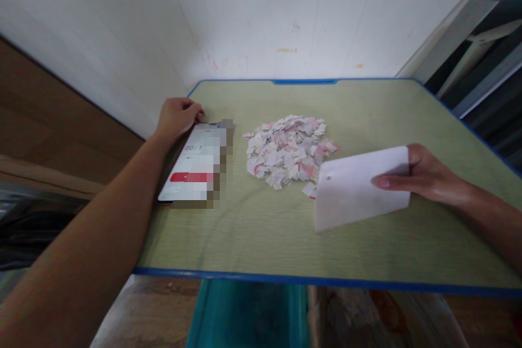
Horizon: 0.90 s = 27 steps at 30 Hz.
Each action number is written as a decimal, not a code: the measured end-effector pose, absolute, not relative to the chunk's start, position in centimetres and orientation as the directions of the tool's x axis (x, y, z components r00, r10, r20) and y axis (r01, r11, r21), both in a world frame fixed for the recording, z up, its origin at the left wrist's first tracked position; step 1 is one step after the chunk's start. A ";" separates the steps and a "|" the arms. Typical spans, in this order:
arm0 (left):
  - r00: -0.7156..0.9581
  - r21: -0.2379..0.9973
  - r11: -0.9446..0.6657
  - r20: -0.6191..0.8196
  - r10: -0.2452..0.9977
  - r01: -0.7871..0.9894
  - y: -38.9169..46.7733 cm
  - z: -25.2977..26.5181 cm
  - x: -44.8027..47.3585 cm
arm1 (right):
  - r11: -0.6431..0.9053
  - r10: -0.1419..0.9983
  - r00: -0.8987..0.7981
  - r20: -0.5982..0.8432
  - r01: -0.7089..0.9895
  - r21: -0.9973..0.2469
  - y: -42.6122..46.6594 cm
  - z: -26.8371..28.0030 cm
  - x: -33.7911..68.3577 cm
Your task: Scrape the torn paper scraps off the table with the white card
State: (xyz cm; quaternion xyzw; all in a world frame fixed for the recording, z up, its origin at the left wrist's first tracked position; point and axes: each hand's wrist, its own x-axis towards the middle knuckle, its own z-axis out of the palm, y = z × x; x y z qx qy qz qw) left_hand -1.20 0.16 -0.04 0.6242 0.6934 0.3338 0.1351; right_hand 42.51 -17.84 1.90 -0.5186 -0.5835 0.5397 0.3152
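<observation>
In the head view my right hand [424, 171] grips a white piece of paper [359, 187], thumb on its face and fingers behind the right edge. A small dark mark or hole shows near the paper's upper left corner. The paper is held tilted above the table, its left edge beside a heap of torn paper scraps [287, 149], white with some pink. At the far left, my left hand [179, 115] rests with loosely curled fingers by the top end of a phone [196, 160]. Nothing shows in those fingers, though the fingertips are partly hidden.
The pale green tabletop [261, 234] has a blue rim and stands against a white wall [261, 16]. Under its front edge are a teal bin [248, 315] and a clear bag [362, 315] with scraps inside. A grey-framed object [468, 27] stands at the right.
</observation>
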 end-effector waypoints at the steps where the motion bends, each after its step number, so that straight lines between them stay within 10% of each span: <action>1: -0.183 0.630 -0.003 0.231 0.956 0.776 0.2 -0.1 -1.3 | -0.120 0.938 -0.289 -0.190 0.246 -0.962 -17.8 1.7 42.3; 27: -0.192 0.635 -0.006 0.243 0.951 0.772 0.6 -0.4 -1.5 | -0.208 0.869 -0.429 -0.246 0.134 -0.969 -20.0 1.7 38.5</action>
